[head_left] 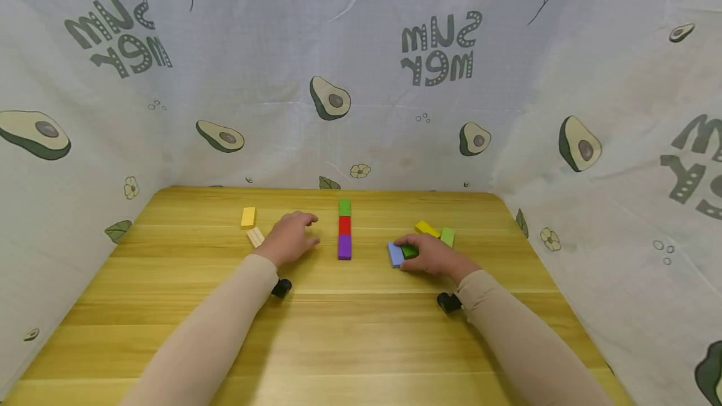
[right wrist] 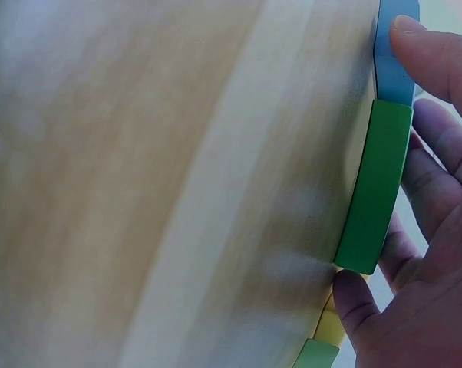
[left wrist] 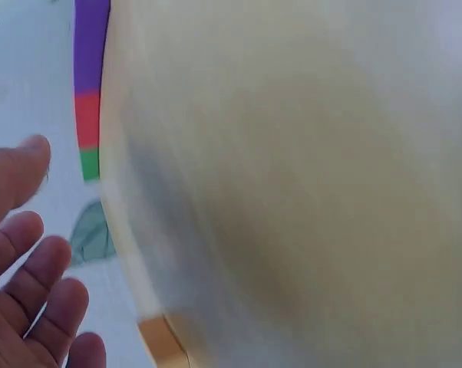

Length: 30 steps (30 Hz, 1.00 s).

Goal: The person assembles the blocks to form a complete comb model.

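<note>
My right hand (head_left: 431,254) pinches a light blue block (head_left: 395,255) on the table, thumb and fingertips at its two ends. A dark green block (right wrist: 375,188) lies against the blue one, under the palm. Left of centre, my left hand (head_left: 289,238) hovers with fingers parted and nothing between them. Between the hands is a straight row of a green block (head_left: 345,207), a red block (head_left: 345,225) and a purple block (head_left: 345,247), set end to end. In the left wrist view the thumb and fingers stand apart from this row.
Beyond my right hand lie a yellow block (head_left: 427,229) and a light green block (head_left: 447,237). By my left hand are a yellow-orange block (head_left: 248,217) and pale wooden pieces (head_left: 256,237). A printed cloth (head_left: 383,136) walls the table's back and sides.
</note>
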Tool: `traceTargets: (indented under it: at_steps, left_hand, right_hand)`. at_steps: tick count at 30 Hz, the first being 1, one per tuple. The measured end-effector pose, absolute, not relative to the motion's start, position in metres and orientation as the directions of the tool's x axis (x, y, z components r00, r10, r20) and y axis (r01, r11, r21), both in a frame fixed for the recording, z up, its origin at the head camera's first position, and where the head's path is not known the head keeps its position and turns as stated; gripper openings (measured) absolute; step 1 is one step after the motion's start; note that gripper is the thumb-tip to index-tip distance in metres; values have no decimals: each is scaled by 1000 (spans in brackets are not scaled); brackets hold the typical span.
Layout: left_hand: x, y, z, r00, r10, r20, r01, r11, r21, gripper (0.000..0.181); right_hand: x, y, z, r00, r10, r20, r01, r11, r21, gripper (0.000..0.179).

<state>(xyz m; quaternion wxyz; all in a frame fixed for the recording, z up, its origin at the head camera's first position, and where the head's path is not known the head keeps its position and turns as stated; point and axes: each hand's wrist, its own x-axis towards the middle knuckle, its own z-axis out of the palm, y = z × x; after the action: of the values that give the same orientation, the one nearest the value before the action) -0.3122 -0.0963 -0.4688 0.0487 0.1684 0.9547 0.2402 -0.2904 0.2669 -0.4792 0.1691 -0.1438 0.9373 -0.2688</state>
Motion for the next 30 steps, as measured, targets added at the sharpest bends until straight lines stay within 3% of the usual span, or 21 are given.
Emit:
traceTargets:
  at_steps: [11, 30]
  left_hand:
    - [-323, -137, -469, -970, 236, -53, 198, 900, 388, 55]
    - [-328, -152, -481, -976, 188, -105, 131, 904, 408, 47]
  right_hand:
    - [-290, 268, -481, -902, -357, -244, -175, 817, -550, 54]
    - [-289, 269, -483, -903, -353, -244, -168, 814, -556, 55]
